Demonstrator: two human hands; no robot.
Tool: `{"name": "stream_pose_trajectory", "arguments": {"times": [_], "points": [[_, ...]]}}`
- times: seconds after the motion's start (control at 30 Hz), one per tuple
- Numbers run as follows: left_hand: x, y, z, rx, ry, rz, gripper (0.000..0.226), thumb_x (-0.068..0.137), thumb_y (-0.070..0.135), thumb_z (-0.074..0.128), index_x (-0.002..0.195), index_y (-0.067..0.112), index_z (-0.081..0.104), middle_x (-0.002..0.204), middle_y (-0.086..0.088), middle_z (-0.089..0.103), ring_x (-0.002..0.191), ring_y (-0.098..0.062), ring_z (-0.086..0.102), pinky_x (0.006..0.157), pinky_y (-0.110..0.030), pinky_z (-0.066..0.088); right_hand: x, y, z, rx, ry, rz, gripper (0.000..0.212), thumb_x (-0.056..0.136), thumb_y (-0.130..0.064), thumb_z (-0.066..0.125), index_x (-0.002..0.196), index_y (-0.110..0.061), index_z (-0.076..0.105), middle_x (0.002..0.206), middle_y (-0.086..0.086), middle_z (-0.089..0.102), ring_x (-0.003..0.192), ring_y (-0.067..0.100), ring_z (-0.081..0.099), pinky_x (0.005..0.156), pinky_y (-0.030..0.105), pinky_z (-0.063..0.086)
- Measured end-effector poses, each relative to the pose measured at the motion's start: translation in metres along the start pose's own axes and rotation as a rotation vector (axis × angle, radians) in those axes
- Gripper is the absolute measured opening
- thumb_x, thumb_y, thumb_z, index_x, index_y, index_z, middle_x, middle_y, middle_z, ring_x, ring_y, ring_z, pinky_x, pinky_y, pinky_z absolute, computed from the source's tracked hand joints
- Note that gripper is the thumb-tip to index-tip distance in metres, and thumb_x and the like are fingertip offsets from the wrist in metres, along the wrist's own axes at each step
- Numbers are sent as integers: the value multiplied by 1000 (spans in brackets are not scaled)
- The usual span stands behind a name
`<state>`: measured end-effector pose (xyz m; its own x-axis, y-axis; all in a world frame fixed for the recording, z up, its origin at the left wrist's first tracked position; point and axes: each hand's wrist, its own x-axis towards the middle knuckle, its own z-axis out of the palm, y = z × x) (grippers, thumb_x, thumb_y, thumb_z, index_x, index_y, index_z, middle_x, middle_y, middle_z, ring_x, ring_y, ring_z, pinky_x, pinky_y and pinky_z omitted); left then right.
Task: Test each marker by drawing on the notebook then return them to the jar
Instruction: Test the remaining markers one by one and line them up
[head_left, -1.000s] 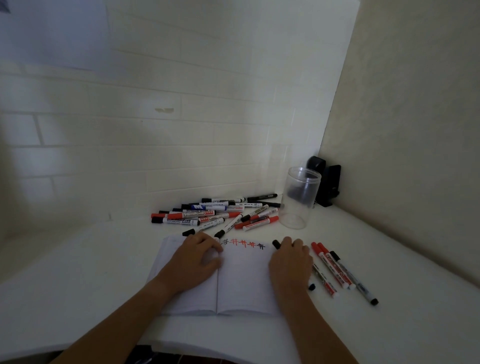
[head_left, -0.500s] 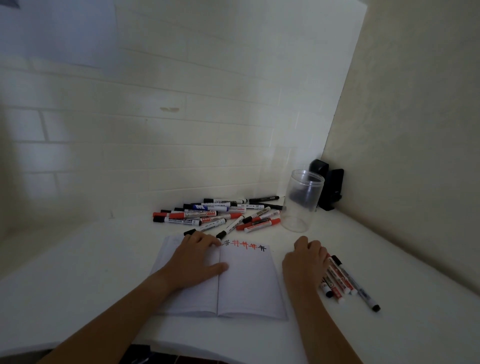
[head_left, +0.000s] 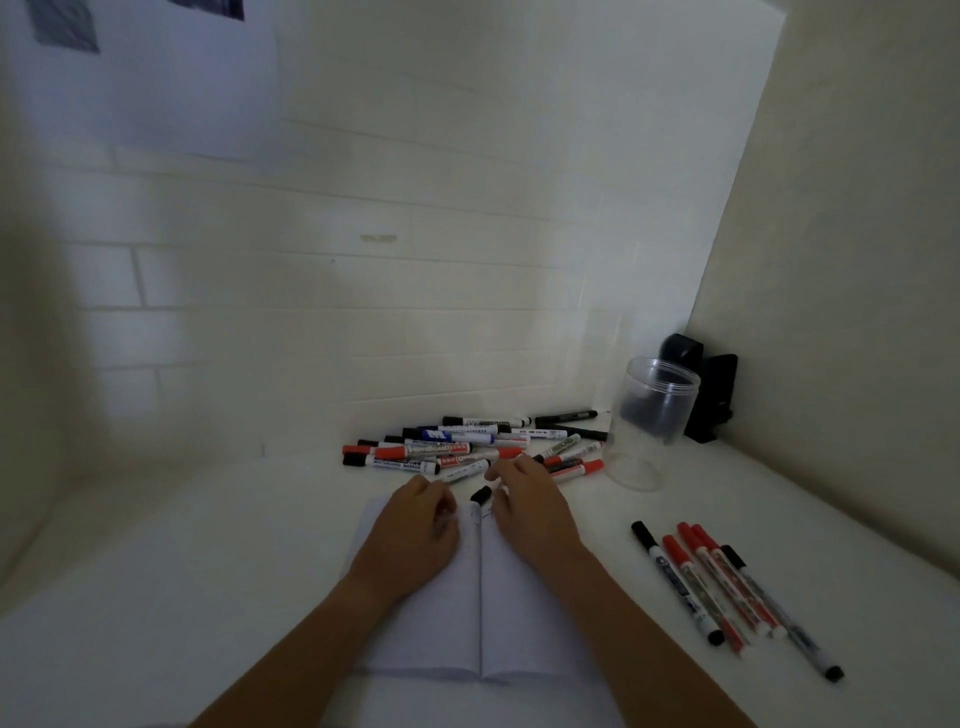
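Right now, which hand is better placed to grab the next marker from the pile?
Right, probably. The right hand has its fingers already at the near edge of the pile, over a marker. The left hand rests on the notebook, holding it down, and is better kept there.

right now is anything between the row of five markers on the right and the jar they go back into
Nothing visible blocks the way. The row of five markers lies on bare table in front of the open, upright jar. The pile of markers sits to the jar's left, and both hands are over the notebook.
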<state>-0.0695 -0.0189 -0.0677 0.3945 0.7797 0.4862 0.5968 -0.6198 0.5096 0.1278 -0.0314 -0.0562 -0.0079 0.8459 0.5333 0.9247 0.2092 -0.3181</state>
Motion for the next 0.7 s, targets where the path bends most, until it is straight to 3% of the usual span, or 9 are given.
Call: {"name": "stream_pose_trajectory", "arguments": {"times": [0.1, 0.23, 0.33, 0.43, 0.53, 0.7], "points": [[-1, 2, 1, 31, 42, 5, 3, 90, 22, 62, 91, 20, 60, 86, 9, 49, 73, -2, 46, 67, -14, 37, 16, 2, 12, -135, -73, -22, 37, 89, -5, 64, 123, -18, 70, 118, 8, 58, 112, 27, 54, 87, 33, 47], [0, 1, 2, 36, 39, 9, 4, 87, 20, 61, 91, 19, 60, 86, 9, 47, 71, -1, 44, 65, -16, 34, 16, 2, 20, -239, -8, -98, 21, 76, -17, 80, 96, -24, 77, 96, 3, 60, 93, 27, 61, 70, 32, 43], [1, -1, 5, 24, 37, 20, 6, 88, 22, 59, 93, 18, 58, 88, 7, 47, 72, -4, 43, 68, -17, 34, 14, -2, 16, -247, 67, -188, 33, 70, -12, 80, 100, -25, 71, 106, -1, 64, 104, 23, 60, 82, 33, 44], [1, -2, 7, -6, 53, 17, 14, 90, 31, 56, 98, 20, 57, 90, 8, 49, 76, -6, 47, 70, -20, 39, 9, -9, 11, -261, 98, -353, 36, 72, -6, 76, 103, -21, 65, 103, -3, 67, 98, 20, 62, 93, 30, 38], [1, 2, 6, -53, 49, 19, 30, 87, 48, 47, 105, 24, 53, 94, 10, 54, 81, -6, 52, 72, -20, 45, -6, -11, 7, -323, 95, -445, 31, 79, -10, 69, 107, -23, 63, 93, -6, 65, 89, 18, 62, 100, 37, 44], [-3, 9, 2, -86, 28, 170, 15, 97, 27, 59, 111, 26, 58, 99, 16, 58, 85, 1, 54, 78, -17, 46, -38, -13, -10, -330, 127, -394, 24, 92, -23, 49, 110, -20, 66, 85, -2, 56, 77, 18, 53, 71, 30, 45]]}}
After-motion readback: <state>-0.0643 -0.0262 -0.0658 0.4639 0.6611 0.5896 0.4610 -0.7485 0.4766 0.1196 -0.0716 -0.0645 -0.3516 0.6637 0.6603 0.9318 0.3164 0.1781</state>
